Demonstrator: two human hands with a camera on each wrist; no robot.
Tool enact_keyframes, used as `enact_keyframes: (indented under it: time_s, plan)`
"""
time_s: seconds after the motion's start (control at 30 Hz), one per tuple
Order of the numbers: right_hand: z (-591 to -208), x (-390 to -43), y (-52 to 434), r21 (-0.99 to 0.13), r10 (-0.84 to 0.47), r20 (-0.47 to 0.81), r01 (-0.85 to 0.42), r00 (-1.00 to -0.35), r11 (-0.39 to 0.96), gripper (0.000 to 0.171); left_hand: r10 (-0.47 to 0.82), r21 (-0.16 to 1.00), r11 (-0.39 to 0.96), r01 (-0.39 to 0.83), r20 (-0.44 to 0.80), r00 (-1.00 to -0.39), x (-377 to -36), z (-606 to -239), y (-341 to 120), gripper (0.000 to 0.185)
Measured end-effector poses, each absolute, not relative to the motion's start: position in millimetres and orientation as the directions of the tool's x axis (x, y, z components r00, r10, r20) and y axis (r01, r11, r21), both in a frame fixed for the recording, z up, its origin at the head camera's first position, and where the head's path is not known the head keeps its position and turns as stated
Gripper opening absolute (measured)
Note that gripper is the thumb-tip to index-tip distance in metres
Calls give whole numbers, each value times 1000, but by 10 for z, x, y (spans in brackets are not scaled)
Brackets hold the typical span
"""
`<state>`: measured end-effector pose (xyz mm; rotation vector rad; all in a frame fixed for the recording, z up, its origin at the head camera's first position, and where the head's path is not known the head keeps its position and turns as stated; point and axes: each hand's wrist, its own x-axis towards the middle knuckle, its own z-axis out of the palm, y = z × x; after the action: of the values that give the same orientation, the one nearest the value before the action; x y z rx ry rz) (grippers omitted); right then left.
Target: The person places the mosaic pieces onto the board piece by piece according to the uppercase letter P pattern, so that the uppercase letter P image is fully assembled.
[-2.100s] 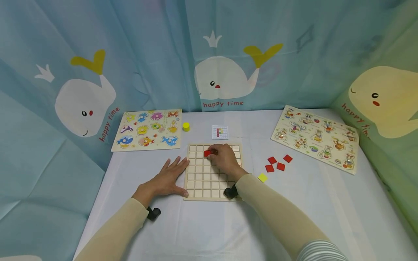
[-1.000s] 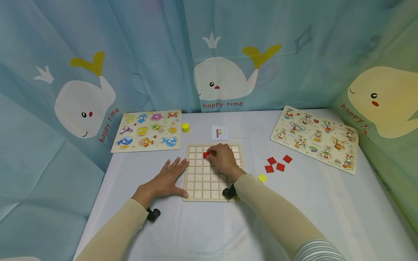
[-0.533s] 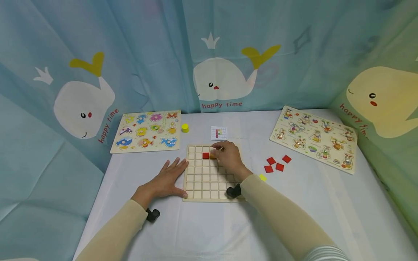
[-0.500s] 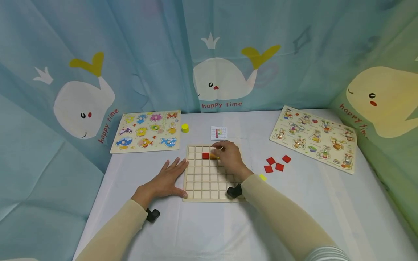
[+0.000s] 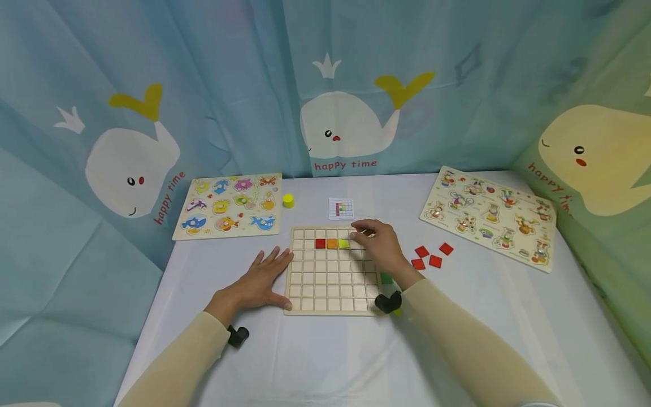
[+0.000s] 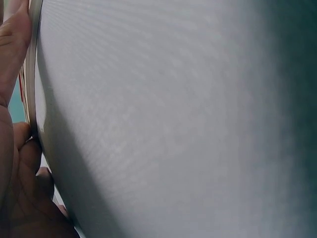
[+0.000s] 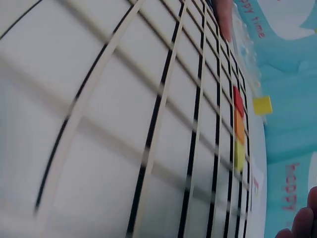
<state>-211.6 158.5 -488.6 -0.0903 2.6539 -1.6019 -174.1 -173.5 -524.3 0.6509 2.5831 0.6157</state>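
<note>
A wooden grid board [image 5: 330, 282] lies in the middle of the white table. In its second row sit a red tile [image 5: 320, 243], an orange tile [image 5: 332, 243] and a yellow-green tile [image 5: 343, 243], side by side. My right hand [image 5: 362, 230] hovers over the board's upper right corner, just right of the yellow-green tile, fingers loosely bent with nothing seen in them. My left hand [image 5: 269, 268] lies flat on the cloth against the board's left edge. The right wrist view shows the same row: red tile [image 7: 238, 101], orange tile [image 7: 239, 126], yellow-green tile [image 7: 239, 153].
Three loose red tiles [image 5: 429, 257] lie right of the board, and a green tile [image 5: 386, 278] by my right wrist. A pattern card [image 5: 342, 208] and a yellow cylinder [image 5: 288, 200] sit behind the board. Animal puzzle boards lie at back left [image 5: 203, 226] and back right [image 5: 551, 249].
My right hand has shifted right along the second row. An orange tile and a yellow-green tile now sit beside the red one. The left hand has stayed put.
</note>
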Motion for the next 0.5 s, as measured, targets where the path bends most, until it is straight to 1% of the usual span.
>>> enact_keyframes:
  time_s: [0.23,0.5]
  plan:
    - [-4899,-2021,2122,-868,22,4,7,-1000,497,34,517,504,795,337,-273,-811,-1737,-5250,-1729,129]
    - [-4907,-1784,2756,-826,93,-28,75,-995,559,41,511,509,797,325,-280,-813,-1734,-5224,-1719,129]
